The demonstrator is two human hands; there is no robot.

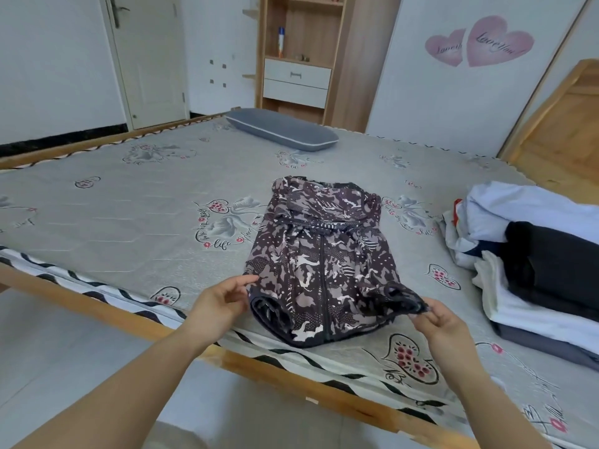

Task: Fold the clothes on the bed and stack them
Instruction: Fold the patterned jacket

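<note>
- Grey mattress (136, 202) printed with swans and red-dotted hearts fills the middle of the view, sitting in a wooden bed frame (107, 306) whose near rail runs diagonally below the hands.
- Near the front edge of the mattress lies a camouflage-patterned zip jacket (319, 264), front up, zipper running down its middle, a drawstring tied across below the folded hood, sleeves tucked inward.
- At the jacket's near left edge, the left hand (220, 301) has relaxed fingers spread apart, fingertips touching or just beside the fabric; I cannot tell which.
- At the near right corner, the right hand (442, 320) pinches the jacket's dark hem or cuff between thumb and fingers, lifting it slightly off the mattress.
- On the right side of the mattress, well apart from the jacket, sits a pile of clothes (538, 257): white, pale blue and black pieces, some folded flat, some rumpled on top.
- A grey pillow (282, 129) lies at the far edge.
- Behind it stand a wooden shelf unit (299, 53) with white drawers, a white door (149, 59) to its left, and two pink heart stickers (479, 42) on the white wall.
</note>
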